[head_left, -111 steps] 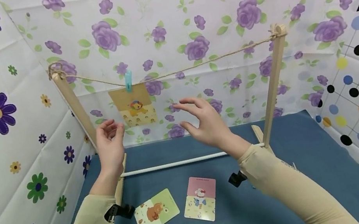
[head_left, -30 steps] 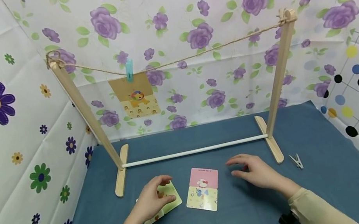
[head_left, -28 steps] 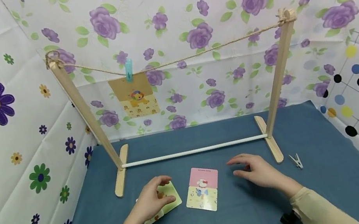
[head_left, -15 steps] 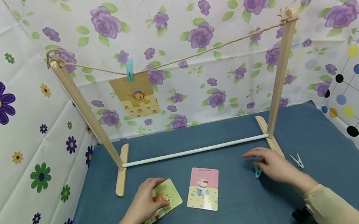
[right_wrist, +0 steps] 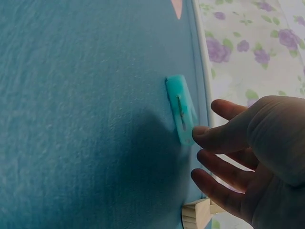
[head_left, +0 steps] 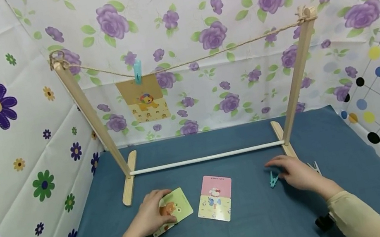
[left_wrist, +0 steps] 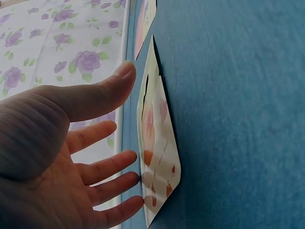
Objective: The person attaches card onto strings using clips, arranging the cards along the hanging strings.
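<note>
My left hand is over the left part of a green and white bear card, hiding some of it. In the left wrist view its fingers are spread, with fingertips at the card's edge and no pinch on it. At the right, my right hand hovers beside a teal clothespin lying on the blue cloth. The right wrist view has the thumb close to the end of this clothespin, its fingers loosely bent and holding nothing. Between the hands lies a pink and yellow rabbit card.
A wooden stand carries a sagging twine line. From it hangs a lion card under a light blue clothespin. A white rod joins the stand's feet. A pale clothespin lies partly behind my right hand.
Both hands have come down from near the line to the table. Lately my right hand has moved right to the teal clothespin, and my left hand has shifted slightly left, uncovering more of the bear card.
</note>
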A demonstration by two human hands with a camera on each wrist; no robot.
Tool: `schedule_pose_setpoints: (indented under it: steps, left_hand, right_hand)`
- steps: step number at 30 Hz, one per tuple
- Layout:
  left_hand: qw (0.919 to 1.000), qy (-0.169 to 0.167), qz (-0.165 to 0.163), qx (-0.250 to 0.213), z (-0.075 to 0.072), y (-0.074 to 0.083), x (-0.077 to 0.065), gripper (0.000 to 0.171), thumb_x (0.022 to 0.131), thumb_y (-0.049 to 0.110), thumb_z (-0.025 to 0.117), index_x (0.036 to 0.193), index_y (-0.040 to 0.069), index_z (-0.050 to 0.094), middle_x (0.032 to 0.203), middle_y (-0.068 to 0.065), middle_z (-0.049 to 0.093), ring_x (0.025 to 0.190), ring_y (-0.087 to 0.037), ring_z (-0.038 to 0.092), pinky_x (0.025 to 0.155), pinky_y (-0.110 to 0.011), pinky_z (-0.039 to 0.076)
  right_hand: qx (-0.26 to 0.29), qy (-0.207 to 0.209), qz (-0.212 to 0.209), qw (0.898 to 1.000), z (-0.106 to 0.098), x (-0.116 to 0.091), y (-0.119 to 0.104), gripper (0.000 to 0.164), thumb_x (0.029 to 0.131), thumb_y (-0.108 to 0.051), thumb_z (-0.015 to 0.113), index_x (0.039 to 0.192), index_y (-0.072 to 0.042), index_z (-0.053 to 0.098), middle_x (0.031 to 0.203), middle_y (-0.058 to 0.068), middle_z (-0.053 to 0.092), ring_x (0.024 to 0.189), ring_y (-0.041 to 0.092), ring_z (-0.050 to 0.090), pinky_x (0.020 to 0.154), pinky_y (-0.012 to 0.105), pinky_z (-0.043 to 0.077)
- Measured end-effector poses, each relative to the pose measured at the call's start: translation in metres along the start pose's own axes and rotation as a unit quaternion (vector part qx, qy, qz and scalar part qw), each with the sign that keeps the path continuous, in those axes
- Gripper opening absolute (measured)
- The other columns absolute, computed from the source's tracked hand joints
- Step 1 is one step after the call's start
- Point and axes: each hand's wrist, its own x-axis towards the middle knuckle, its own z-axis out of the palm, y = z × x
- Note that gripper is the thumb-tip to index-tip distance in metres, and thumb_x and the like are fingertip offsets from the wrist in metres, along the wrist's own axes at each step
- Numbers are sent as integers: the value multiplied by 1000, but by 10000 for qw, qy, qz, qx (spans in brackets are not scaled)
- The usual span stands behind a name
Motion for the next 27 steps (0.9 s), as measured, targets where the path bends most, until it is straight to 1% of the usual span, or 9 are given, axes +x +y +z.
schedule_pose_setpoints:
  steps: [3,7,14,20,27]
  left_hand:
    - [10000,52,-20,45,-2,1,0,80,70,23,104,140,10,67,140,-17,62,130,-42,54,104,-65,43]
    - [9998,73,-92,145,-3,2,0,80,69,21,105,138,10,68,137,-17,62,126,-41,55,102,-65,43]
    - [9990,88,-117,419,-2,4,5,82,65,18,106,138,11,69,129,-14,61,118,-36,54,95,-63,44]
    - [9973,49,-207,699,1,8,8,86,63,15,107,140,10,68,126,-15,58,114,-34,51,92,-61,44]
    - [9930,-7,-314,1142,3,18,12,88,61,11,106,138,3,64,125,-20,54,111,-37,47,89,-62,44]
  right_hand:
    - [-102,-72,-32,9999,1,0,1,54,93,17,65,138,-12,71,140,16,64,127,40,62,93,55,55]
    - [-236,-128,-3,9996,2,1,2,55,92,18,66,137,-12,72,140,17,64,128,42,61,97,59,54]
    - [-396,-257,127,9988,4,1,5,56,90,17,70,137,-11,72,140,16,65,129,41,62,102,60,52]
    - [-661,-180,151,9975,6,2,4,53,89,17,71,135,-10,73,137,16,67,126,41,63,99,60,53]
    - [-1047,-75,119,9944,9,2,-1,52,87,17,75,130,-12,76,130,12,70,119,36,67,96,57,56]
